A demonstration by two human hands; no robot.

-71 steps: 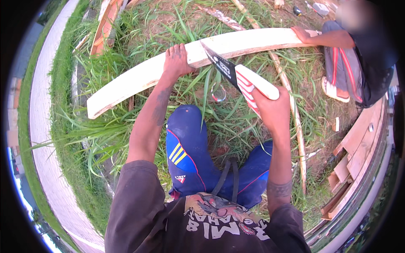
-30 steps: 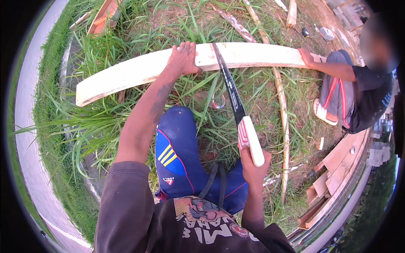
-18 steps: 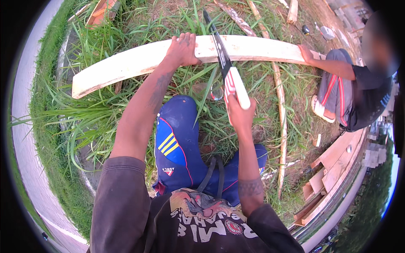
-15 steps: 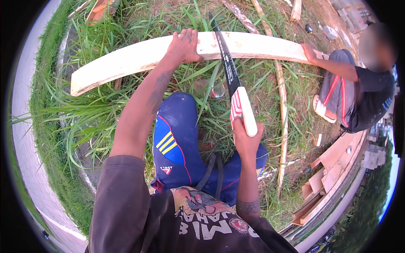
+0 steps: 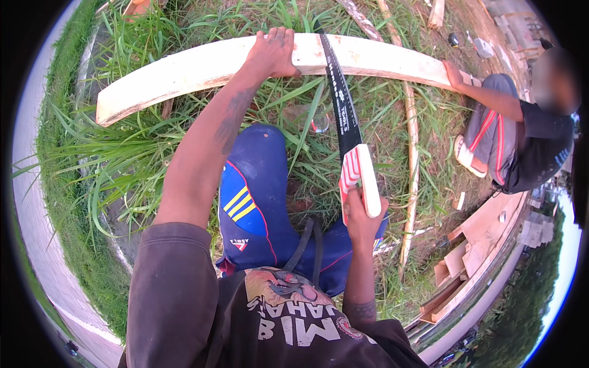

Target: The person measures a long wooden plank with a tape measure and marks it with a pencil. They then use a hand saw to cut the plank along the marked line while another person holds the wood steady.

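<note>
A long pale wooden plank (image 5: pixel 184 67) lies across tall grass in front of me. My left hand (image 5: pixel 273 54) presses down on its top, just left of the saw. A handsaw (image 5: pixel 339 104) with a dark blade and a red-and-white handle crosses the plank, its blade resting in the wood. My right hand (image 5: pixel 362 218) is shut on the saw's handle, pulled back toward my body. Another person's hand (image 5: pixel 453 75) holds the plank's right end.
The other person (image 5: pixel 521 141) crouches at the right in a dark shirt and grey trousers. A thin bare stick (image 5: pixel 410 141) lies in the grass beside the saw. Stacked boards (image 5: pixel 472 251) sit at the lower right. A pale path (image 5: pixel 37 245) runs along the left.
The saw has gone back and forth across the plank, and is now drawn back toward me. My left hand has stayed pressed on the plank; the other person keeps holding its right end.
</note>
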